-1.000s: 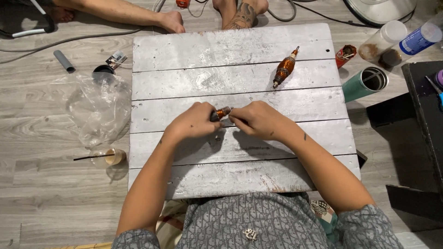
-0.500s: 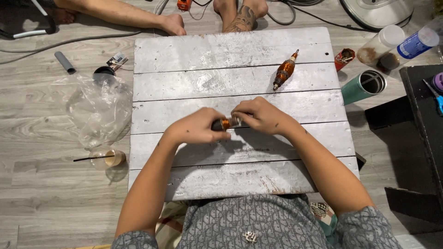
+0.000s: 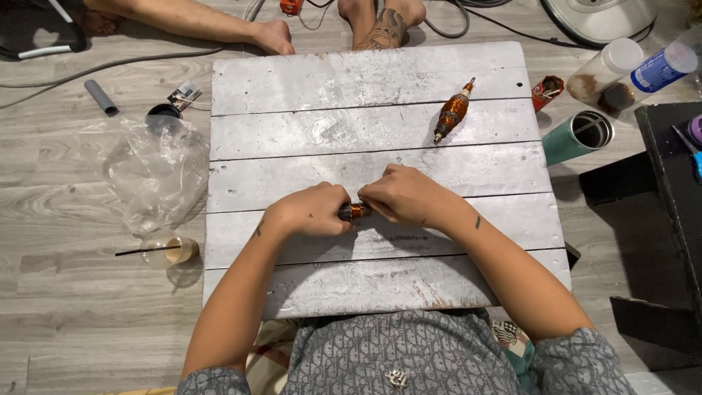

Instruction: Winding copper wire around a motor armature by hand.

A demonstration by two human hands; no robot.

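A: What is held at the middle of the table [image 3: 380,88]?

B: A small coil [image 3: 357,211] of copper-coloured wire on a dark core is gripped from both ends. The left hand [image 3: 311,211] is closed around its left end, the right hand [image 3: 404,197] is curled over its right end, and only a short stretch of winding is seen between the knuckles. It is held just above, or resting on, the third plank; which cannot be told.

A: How far along is the work judged to be?

B: It is judged to be midway. One larger wound piece [image 3: 452,111], with a thin shaft at each end, is laid apart on the upper planks, as if finished or set aside. The coil in the hands is not yet put down, so handling of it seems to be left. Whether wire is being wound on or taken off cannot be told, as the fingertips are hidden.

A: And what is seen around the table?

B: On the floor to the left, a crumpled clear bag [image 3: 150,172] and a small cup [image 3: 172,250] with a stick are seen. To the right, a teal tumbler [image 3: 578,137] and a few bottles [image 3: 630,67] are lying. Beyond the far edge, another person's hand [image 3: 272,35] and feet [image 3: 382,20] are rested on the floor.
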